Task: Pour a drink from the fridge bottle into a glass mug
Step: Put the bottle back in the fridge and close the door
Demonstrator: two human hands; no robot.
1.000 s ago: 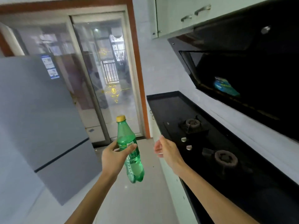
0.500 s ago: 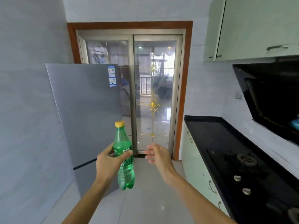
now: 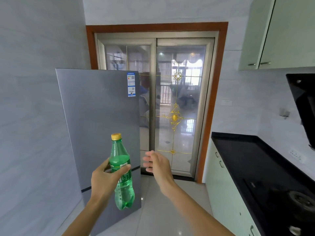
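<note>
A green plastic soda bottle [image 3: 121, 169] with a yellow cap is held upright in front of me, capped and part full. My left hand [image 3: 104, 180] is wrapped around its middle at the label. To the right of the bottle my right hand [image 3: 157, 165] hovers with fingers spread, a short gap away and holding nothing. Behind both stands the grey fridge [image 3: 98, 116], its doors closed. No glass mug is in sight.
A black countertop [image 3: 247, 160] with a gas hob [image 3: 289, 201] runs along the right over pale green cabinets [image 3: 223, 193]. A black range hood [image 3: 305, 103] hangs above it. Closed sliding glass doors [image 3: 177, 106] fill the far wall. Tiled floor lies between fridge and counter.
The view has swung left from the hob toward the fridge and the glass doors. The bottle stays in my left hand, and my right hand stays open beside it.
</note>
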